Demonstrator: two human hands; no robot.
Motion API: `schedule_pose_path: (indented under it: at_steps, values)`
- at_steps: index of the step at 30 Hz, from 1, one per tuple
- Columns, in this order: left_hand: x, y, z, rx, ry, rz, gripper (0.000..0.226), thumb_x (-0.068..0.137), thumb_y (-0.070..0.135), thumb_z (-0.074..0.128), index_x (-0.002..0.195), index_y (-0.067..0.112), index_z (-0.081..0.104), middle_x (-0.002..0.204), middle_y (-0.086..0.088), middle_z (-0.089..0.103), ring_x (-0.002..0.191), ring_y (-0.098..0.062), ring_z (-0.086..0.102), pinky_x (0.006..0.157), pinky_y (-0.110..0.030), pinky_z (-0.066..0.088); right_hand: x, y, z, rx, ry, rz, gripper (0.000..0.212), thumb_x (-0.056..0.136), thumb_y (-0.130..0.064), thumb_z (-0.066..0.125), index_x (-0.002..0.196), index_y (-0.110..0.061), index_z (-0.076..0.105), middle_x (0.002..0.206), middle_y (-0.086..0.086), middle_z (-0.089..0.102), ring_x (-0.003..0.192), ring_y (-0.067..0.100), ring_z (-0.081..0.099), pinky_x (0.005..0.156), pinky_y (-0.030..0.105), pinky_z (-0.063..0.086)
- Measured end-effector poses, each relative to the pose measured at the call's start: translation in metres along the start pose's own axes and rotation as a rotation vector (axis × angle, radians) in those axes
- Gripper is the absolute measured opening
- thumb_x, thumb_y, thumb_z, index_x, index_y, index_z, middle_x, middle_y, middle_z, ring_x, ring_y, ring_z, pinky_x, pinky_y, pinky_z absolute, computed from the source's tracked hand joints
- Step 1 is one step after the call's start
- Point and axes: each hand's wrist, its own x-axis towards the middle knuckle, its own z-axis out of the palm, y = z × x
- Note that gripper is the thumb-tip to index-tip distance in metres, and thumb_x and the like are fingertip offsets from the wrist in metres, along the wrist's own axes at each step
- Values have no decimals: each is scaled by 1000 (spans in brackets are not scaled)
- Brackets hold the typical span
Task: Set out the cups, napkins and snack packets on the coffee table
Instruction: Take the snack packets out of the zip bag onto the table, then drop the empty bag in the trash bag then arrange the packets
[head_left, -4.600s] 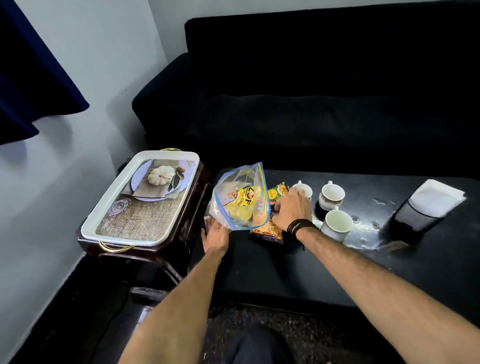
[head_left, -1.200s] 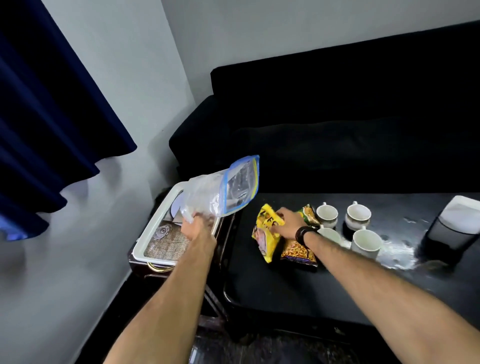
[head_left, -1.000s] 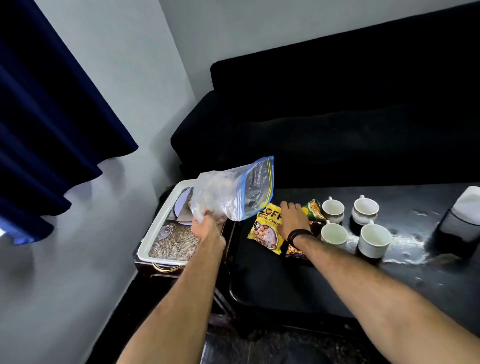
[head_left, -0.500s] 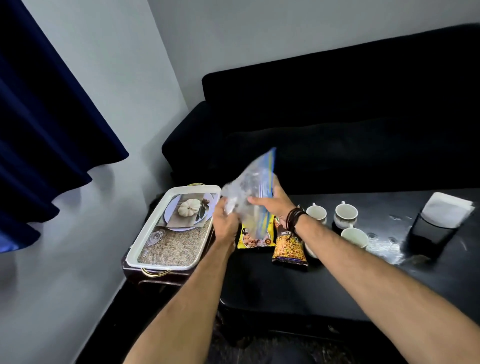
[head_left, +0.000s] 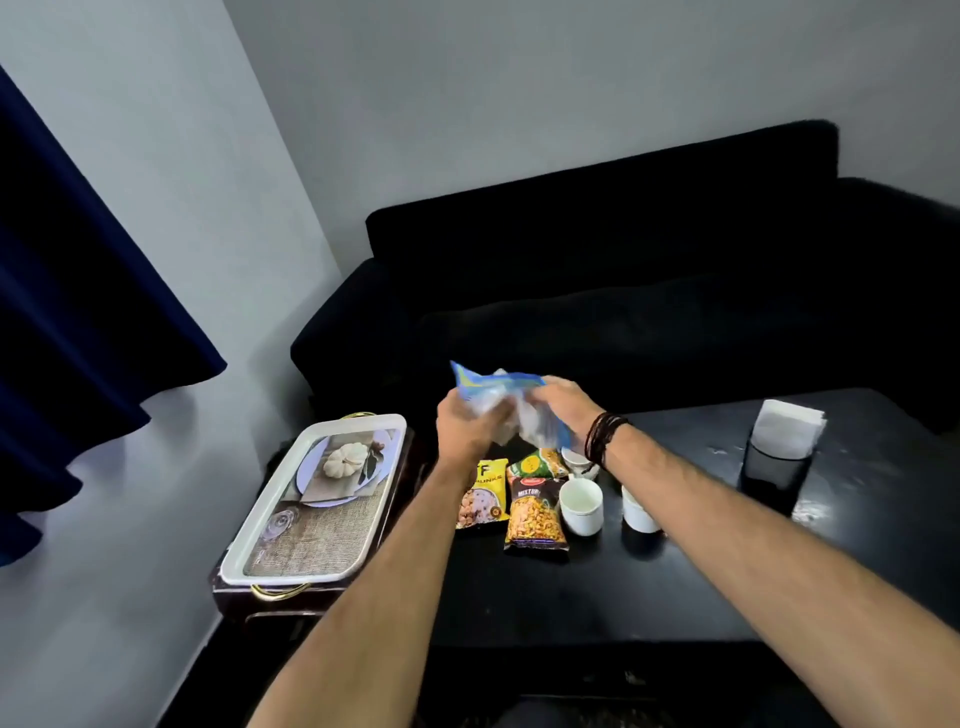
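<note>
Now crumpled clear zip bag (head_left: 511, 410), blue-edged, between both hands

Black coffee table (head_left: 675, 587): snack packets (head_left: 535, 512), cups (head_left: 582, 505), napkin holder (head_left: 779, 452)

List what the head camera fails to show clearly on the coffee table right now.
- Zip bag: motion-blurred and crumpled between left hand and right hand; contents unreadable.
- Far cup: mostly hidden behind the right wrist.
- Right-hand cup: partly covered by the right forearm.
- Green packet: overlapped by the mixture packet; label too small.
</note>
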Motion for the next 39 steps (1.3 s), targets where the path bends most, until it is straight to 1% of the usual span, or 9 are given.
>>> schedule_pose_path:
  at_steps: [3,6,9,12,20,23,27,36,39]
  values:
    - [0,10,18,-109,266,-8,26,76,21,84,95,16,67,92,-2,75,85,-23,73,73,-32,59,-20,-5,-16,30,-47,12,64,84,-52,64,135,-17,46,121,11,58,98,25,59,77,36,49]
    - [-10,16,47,-70,247,20,29,78,18,82,101,17,65,94,2,72,86,-14,71,75,-24,58,-38,-5,-24,101,-131,-42,49,98,-46,47,142,-32,32,128,8,57,90,23,62,68,31,52]
    - [-27,24,89,29,28,131,34,75,11,73,103,19,56,97,5,61,84,-3,62,67,-11,50,-47,-17,-40,136,44,-189,41,104,-21,38,145,-23,32,136,13,53,104,23,57,79,30,49]
    - [-38,33,129,137,-272,274,33,61,13,57,94,11,55,96,-13,55,87,-23,60,72,-37,54,-66,-29,-73,228,57,-152,51,96,-47,51,137,-19,42,115,10,59,98,21,59,86,33,50]
    - [-78,37,227,-190,-785,-118,67,67,-4,62,125,22,40,122,-11,63,106,-23,64,84,-33,55,-140,-9,-216,-3,487,-240,36,78,3,72,101,-23,65,101,9,64,79,18,64,61,30,56]
    - [-112,19,276,23,-912,-67,58,83,-3,63,134,20,45,130,-2,57,124,-22,55,85,-20,47,-188,17,-278,-4,684,-169,31,79,6,68,93,-22,66,102,11,63,74,18,63,56,31,57]
    - [-174,-16,346,314,-1154,4,53,85,4,68,134,14,52,140,-7,52,130,-22,49,101,-29,42,-275,70,-363,-181,854,30,29,81,6,65,101,-15,65,98,13,60,66,21,59,40,24,52]
    - [-306,-125,432,693,-1559,103,63,82,16,75,139,14,49,141,-7,54,128,-14,49,104,-23,40,-401,224,-454,-391,892,621,31,78,-11,74,103,-16,56,111,8,52,73,23,58,43,33,52]
    - [-323,-163,438,768,-1605,50,63,82,23,75,139,19,49,139,-3,56,123,-14,52,95,-17,37,-396,270,-457,-532,759,710,46,81,-26,74,120,-15,51,125,14,49,100,34,60,63,44,57]
